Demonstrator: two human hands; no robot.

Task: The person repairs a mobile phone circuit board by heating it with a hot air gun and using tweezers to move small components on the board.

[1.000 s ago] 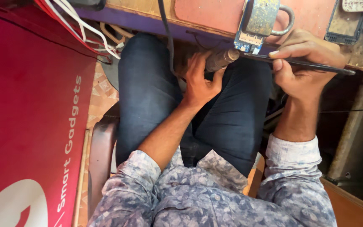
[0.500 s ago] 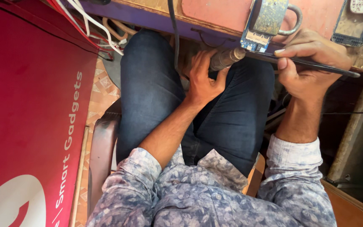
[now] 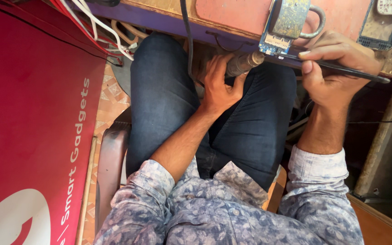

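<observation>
The right hand [image 3: 332, 75], upper right of the frame, pinches thin dark tweezers [image 3: 341, 69] lying crosswise, tips toward the small circuit board [image 3: 275, 43] at the desk [image 3: 232, 16] edge. The left hand [image 3: 221, 84], lower-left of it, grips a metal nozzle [image 3: 243, 63] angled up at that board.

Two hands: left hand [image 3: 218, 86], right hand [image 3: 330, 75]; one hot-air nozzle [image 3: 243, 63]; one tweezers [image 3: 345, 70]; one circuit board [image 3: 284, 25].

The left hand [image 3: 218, 86] with its metal-tipped tool [image 3: 243, 63] has crept slightly up toward the bench edge [image 3: 232, 38], its tip now just under the small circuit board [image 3: 275, 43]
</observation>
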